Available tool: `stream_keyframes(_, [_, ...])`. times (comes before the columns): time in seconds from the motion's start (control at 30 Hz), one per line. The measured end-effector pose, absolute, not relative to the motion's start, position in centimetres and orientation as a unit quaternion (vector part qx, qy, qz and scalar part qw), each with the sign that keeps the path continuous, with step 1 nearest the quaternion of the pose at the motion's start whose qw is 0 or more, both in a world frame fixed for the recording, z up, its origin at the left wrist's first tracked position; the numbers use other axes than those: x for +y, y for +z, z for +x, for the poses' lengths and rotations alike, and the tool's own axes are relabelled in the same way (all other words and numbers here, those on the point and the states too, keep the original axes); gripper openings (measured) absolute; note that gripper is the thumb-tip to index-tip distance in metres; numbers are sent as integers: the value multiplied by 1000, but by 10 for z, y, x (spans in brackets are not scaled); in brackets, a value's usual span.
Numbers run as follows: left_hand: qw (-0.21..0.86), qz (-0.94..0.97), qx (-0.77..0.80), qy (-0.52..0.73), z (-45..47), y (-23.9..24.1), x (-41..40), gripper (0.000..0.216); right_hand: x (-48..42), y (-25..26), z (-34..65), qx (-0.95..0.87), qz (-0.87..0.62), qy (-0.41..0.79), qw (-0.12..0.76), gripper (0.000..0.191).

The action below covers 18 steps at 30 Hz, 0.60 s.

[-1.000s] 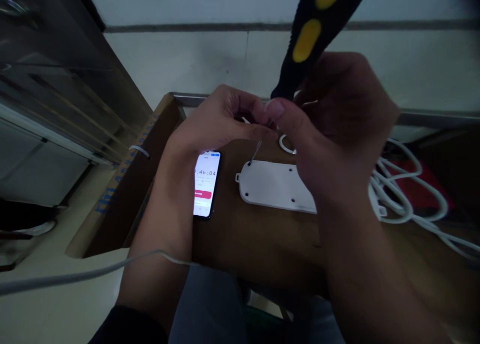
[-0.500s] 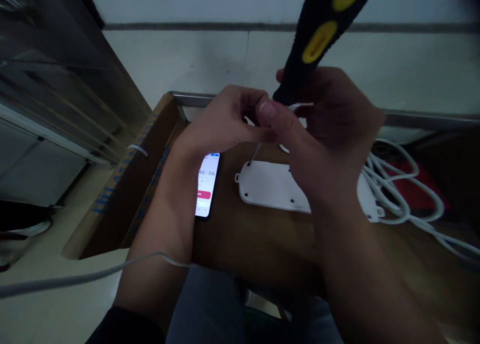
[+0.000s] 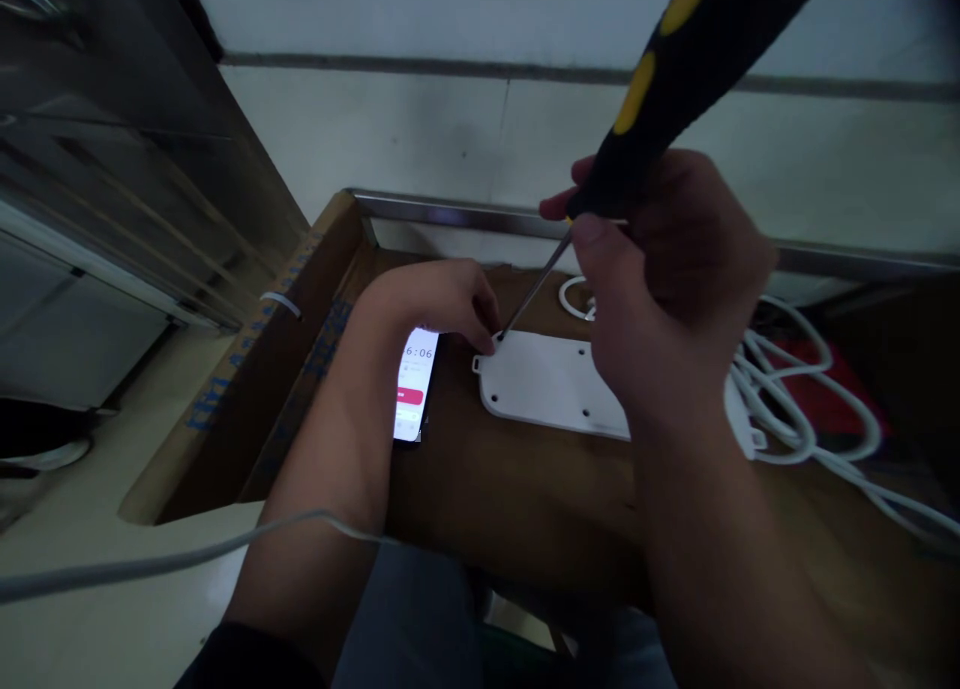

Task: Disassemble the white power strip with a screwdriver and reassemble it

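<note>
My right hand (image 3: 675,269) is closed round the lower part of a black-and-yellow screwdriver (image 3: 637,119), which leans up to the right. Its thin metal shaft runs down to the hole at the far left corner of a white power strip (image 3: 540,379). The strip lies with its holed underside up, and my right wrist and forearm hide part of it. My left hand (image 3: 450,299) is at the strip's left end, thumb and curled fingers pressed at the corner beside the screwdriver tip. Most of those fingers are hidden.
A lit phone (image 3: 416,389) lies partly behind my left wrist. White cable (image 3: 795,409) is coiled at the right, over something red (image 3: 832,389). The brown cardboard surface (image 3: 510,489) has a raised left side (image 3: 247,369). A pale cable (image 3: 187,559) crosses my left forearm.
My left hand has come down from the screwdriver's shaft to the strip's left corner. My right hand and the screwdriver handle have shifted slightly right, leaving more of the shaft in sight.
</note>
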<state>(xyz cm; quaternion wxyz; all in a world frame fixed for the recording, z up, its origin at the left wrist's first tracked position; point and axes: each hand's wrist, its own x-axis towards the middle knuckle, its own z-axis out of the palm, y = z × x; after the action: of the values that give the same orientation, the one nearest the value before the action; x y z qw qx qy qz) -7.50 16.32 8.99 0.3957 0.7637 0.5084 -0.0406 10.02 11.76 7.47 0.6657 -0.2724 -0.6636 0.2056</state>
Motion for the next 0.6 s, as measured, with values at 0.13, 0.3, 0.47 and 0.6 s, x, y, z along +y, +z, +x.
stream_keyframes(0.13, [408,760,504,-46,-74,90,163,27,117,79,100,-639,-319,175,677,16])
stream_keyframes(0.3, [398,776,487,-47,-76,91,163,26,117,80,101,-642,-331,173,670,18])
stream_keyframes(0.47, [407,773,485,-44,-76,91,164,22,117,79,103,-645,-328,152,673,16])
stream_keyframes(0.6, [410,772,485,-43,-76,91,164,22,116,80,103,-646,-322,151,675,13])
